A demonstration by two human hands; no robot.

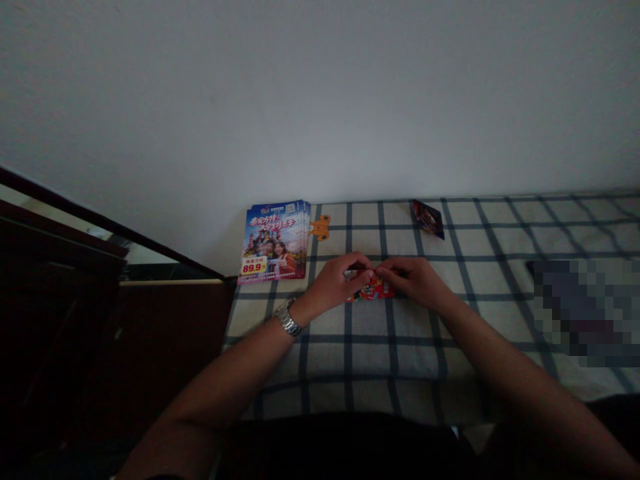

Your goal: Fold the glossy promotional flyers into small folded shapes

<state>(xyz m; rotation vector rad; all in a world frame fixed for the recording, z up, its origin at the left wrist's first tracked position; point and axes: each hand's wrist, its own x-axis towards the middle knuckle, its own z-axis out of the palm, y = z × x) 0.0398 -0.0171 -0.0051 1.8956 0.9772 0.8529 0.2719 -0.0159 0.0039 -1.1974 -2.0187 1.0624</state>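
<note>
A small red printed sheet of paper (380, 289) lies low over the checked cloth, gripped from both sides. My left hand (341, 280), with a metal watch (289, 319) on its wrist, pinches the paper's upper left part between thumb and fingers. From the other side, my right hand (416, 279) has its fingers closed at the paper's upper right edge. Both sets of fingertips nearly meet at the top of the sheet. The hands cover parts of it, so its full shape and any folds are hard to make out.
A stack of colourful flyers (275, 243) sits at the left by the wall, beside a bear figure (321, 228). A dark folded paper piece (429, 219) lies further back to the right. A pixelated area covers something at far right. Dark wooden furniture (165, 333) stands left.
</note>
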